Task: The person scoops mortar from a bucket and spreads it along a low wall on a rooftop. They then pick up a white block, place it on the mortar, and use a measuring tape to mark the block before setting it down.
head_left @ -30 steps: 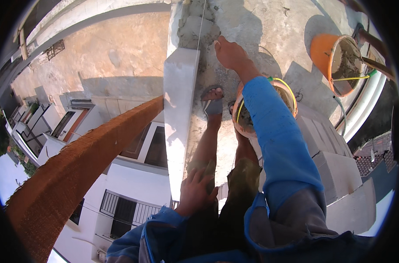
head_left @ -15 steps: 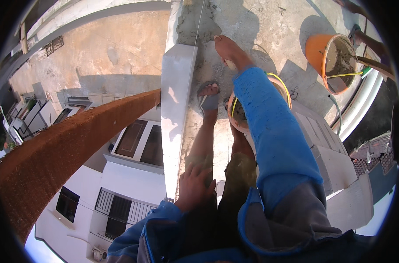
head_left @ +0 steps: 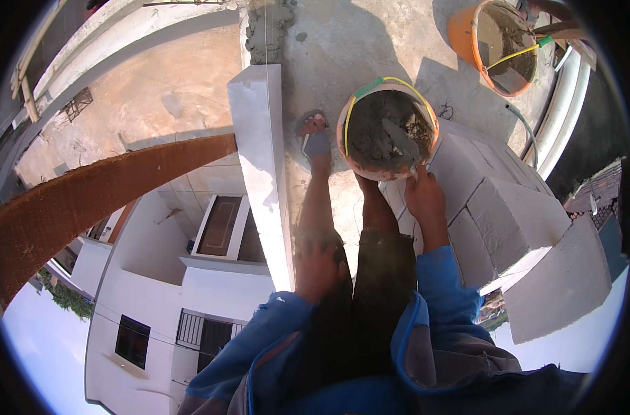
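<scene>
Obs, head view: I'm watching the right hand gripping the near rim of the orange mortar bucket, fingers curled over the edge; looks like it's also pinching a trowel handle, blade lying in the wet mix, but can't tell for sure. Bucket is sitting just ahead of the right hand, between the feet and the stack of grey blocks to its right. Left hand is resting flat on the left knee, holding nothing, fingers loosely spread.

White block wall top is running just left of the left hand; past it is a sheer drop to the building below. Second orange bucket is standing well ahead-right, out of reach.

Judgement, handling: bucket is nearly full, so prob. heavy & sloppy. I'm thinking a rim grip alone is tipping-prone; better to keep it level, drag low along the concrete slab, not lift. Keep body wt. away from the edge side; left hand on knee is giving decent bracing.
</scene>
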Action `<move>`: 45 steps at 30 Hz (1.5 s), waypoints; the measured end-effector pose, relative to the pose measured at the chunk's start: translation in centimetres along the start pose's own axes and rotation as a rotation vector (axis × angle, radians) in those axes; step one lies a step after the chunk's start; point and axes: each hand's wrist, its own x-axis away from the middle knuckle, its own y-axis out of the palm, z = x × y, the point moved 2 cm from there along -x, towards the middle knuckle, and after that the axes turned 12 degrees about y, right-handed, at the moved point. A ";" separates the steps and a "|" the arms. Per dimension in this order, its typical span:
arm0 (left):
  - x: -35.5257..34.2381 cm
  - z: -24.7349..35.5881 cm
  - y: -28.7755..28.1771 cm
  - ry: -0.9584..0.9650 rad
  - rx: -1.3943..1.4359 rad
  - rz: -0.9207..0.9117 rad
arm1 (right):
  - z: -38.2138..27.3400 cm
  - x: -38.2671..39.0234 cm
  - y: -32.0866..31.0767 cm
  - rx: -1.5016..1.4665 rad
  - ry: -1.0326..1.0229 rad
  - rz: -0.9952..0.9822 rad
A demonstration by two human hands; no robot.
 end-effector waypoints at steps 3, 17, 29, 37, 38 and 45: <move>-0.4 0.5 0.2 0.000 -0.042 -0.109 | -1.1 -5.1 4.5 0.072 -0.030 0.047; -0.4 1.1 1.5 -0.038 -0.062 -0.123 | -5.1 -3.9 11.6 -0.184 -0.163 -0.256; -0.3 0.3 -0.8 -0.002 0.063 -0.037 | -1.7 1.8 5.2 -0.869 -0.082 -0.404; -0.1 -1.1 -4.0 -0.036 0.170 0.010 | -18.4 -2.5 -0.7 -0.895 -0.271 -0.343; 0.0 -1.4 -4.3 -0.036 0.186 0.029 | -20.6 -2.7 -1.4 -0.871 -0.347 -0.284; -0.2 -2.6 -5.7 -0.055 0.257 0.101 | -32.8 0.8 -6.9 -1.033 -0.540 -0.630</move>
